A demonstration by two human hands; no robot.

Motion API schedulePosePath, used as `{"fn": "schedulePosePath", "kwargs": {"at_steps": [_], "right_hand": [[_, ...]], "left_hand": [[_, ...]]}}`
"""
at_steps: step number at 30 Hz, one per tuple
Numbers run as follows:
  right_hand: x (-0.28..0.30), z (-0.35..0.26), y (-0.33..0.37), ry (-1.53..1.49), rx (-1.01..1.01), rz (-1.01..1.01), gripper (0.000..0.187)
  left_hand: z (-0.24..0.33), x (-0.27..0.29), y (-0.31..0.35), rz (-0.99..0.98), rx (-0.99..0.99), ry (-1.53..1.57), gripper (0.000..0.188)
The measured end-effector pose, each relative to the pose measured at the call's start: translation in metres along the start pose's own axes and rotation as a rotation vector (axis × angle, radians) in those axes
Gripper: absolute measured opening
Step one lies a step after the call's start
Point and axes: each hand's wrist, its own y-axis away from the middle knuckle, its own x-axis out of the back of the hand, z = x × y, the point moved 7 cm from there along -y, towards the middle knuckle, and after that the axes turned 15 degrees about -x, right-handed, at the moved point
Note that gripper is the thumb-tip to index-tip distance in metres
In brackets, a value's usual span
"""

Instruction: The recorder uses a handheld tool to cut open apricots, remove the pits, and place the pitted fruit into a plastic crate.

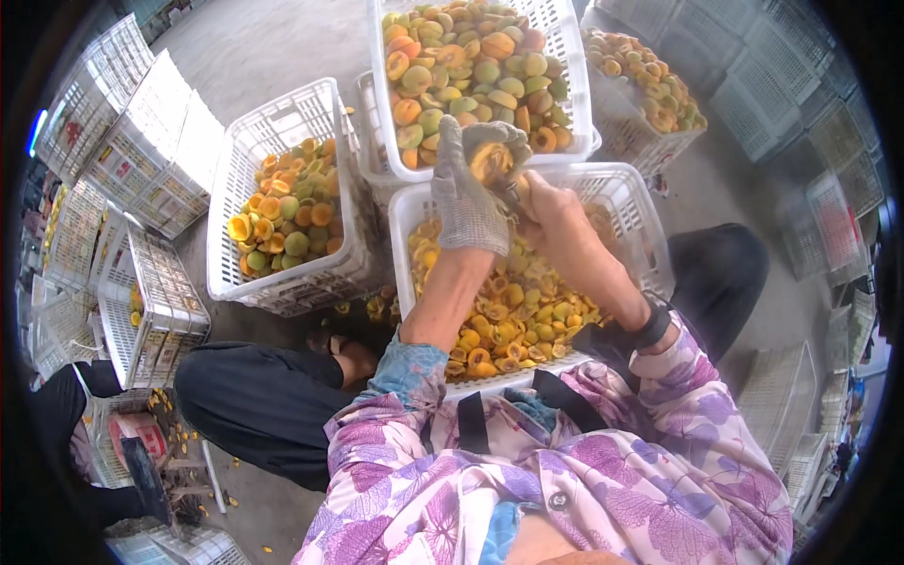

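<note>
My left hand, in a grey knit glove, is closed around a peach half with its orange cut face turned up. Bare, my right hand grips a small hand tool against the lower edge of that half. The fist hides most of the tool, so its exact kind does not show. Both hands are above a white plastic crate between my knees. In it lie many yellow-orange peach halves, several with hollowed middles.
Beyond it stands a raised white crate heaped with green and orange peaches. Another crate of halves is at the left, and a fuller one at the far right. Stacked crates line the left side. Fruit scraps lie on the floor.
</note>
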Motion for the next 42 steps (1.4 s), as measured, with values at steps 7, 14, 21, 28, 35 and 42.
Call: {"fn": "schedulePosePath", "kwargs": {"at_steps": [7,14,21,28,35,42], "right_hand": [[0.0,-0.016,0.013,-0.245,-0.459,-0.521,0.026],[0.001,-0.013,0.01,0.01,-0.054,-0.067,0.034],[-0.01,0.005,0.011,0.114,0.038,-0.022,0.03],[-0.016,0.032,0.011,0.098,-0.2,-0.231,0.019],[-0.006,0.025,0.024,-0.076,-0.49,-0.835,0.019],[-0.018,0.119,-0.02,1.08,0.046,-0.298,0.02]], "left_hand": [[0.017,-0.013,0.003,-0.296,-0.062,0.07,0.051],[0.02,-0.005,-0.002,-0.265,-0.269,-0.132,0.058],[0.006,0.008,0.002,0.023,-0.231,-0.219,0.057],[0.027,-0.029,0.009,-0.456,-0.191,-0.164,0.057],[-0.009,0.018,-0.02,-0.24,0.019,-0.075,0.05],[0.092,0.156,-0.117,0.156,-0.179,0.744,0.079]]}}
